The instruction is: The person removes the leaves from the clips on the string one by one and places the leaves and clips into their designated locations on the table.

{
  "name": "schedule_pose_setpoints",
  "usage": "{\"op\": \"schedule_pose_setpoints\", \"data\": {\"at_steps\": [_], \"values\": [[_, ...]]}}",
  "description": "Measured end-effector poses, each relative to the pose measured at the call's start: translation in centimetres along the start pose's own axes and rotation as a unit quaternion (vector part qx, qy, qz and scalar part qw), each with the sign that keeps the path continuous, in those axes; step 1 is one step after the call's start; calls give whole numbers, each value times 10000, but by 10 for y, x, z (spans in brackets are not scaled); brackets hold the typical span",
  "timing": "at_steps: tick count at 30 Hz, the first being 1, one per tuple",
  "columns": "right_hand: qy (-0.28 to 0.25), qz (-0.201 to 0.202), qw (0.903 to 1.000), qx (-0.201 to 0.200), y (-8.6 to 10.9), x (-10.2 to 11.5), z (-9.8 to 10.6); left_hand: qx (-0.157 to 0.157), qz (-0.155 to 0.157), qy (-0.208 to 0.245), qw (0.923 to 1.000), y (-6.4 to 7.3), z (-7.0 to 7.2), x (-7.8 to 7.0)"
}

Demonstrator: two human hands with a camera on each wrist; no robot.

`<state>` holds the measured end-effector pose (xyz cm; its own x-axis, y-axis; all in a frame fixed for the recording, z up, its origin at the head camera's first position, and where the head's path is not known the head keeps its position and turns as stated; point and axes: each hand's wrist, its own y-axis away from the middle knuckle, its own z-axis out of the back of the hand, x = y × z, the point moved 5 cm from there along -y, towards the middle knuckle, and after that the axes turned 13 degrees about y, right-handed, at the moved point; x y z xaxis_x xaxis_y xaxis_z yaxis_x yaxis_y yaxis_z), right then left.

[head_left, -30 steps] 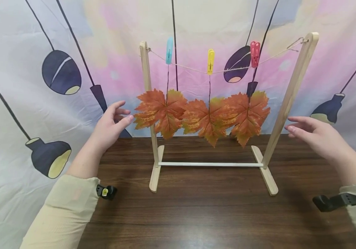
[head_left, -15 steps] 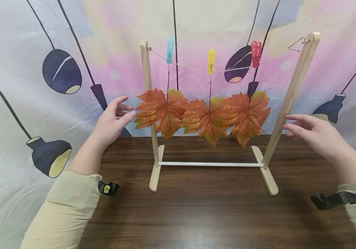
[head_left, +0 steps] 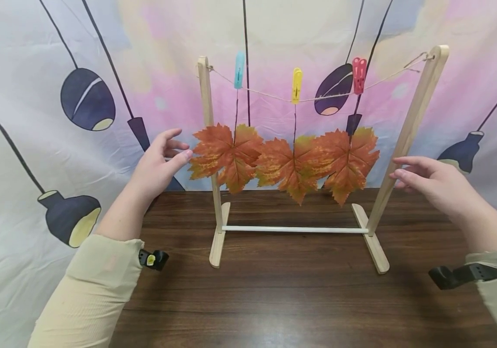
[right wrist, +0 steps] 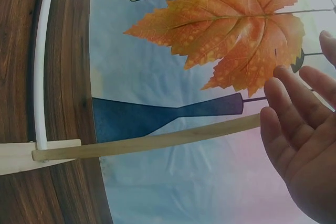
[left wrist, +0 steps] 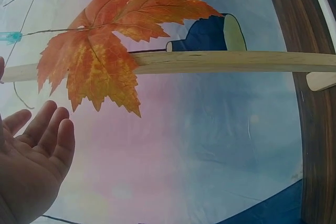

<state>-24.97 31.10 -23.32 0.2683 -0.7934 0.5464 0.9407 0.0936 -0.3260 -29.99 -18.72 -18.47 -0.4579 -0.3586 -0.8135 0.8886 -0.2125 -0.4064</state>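
"What materials do you have on your feed?"

"I see a pale, smooth wooden stand (head_left: pixel 409 130) with round-topped uprights, flat round-ended feet and a slim white rod (head_left: pixel 294 229) low between them. It stands toward the back edge of the dark wood-grain worktop (head_left: pixel 292 309), before a creased printed cloth backdrop (head_left: pixel 179 29)."

"And the leaves?"

"Three jagged, orange-red, yellow-tinged leaves (head_left: pixel 292 164) with branching veins hang side by side on thin dark stems, beneath a sagging beige twine (head_left: pixel 270 95). On it sit a blue plastic clothespin (head_left: pixel 239 70), a yellow plastic clothespin (head_left: pixel 296 86) and a red plastic clothespin (head_left: pixel 358 76)."

"How's your grip?"

"My left hand (head_left: pixel 157 162) is loosely spread, just beside the leftmost leaf. My right hand (head_left: pixel 442 186), fingers relaxed and slightly parted, is at the right upright; I can't tell whether they touch."
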Motion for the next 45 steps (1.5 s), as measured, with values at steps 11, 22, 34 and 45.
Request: {"op": "schedule_pose_setpoints", "data": {"at_steps": [11,22,34,45], "values": [[-126,22,9999,74,-7,12,-8,-19,-118,67,9999,-1,1,-8],[-159,-32,9997,199,-11,19,-17,-71,-197,101,9997,-5,-3,-14],[-478,188,9986,137,-25,41,-29,-146,-365,172,9991,-16,-10,-24],[-472,137,9979,419,-33,58,-43,-87,-384,230,9990,-20,-18,-27]]}}
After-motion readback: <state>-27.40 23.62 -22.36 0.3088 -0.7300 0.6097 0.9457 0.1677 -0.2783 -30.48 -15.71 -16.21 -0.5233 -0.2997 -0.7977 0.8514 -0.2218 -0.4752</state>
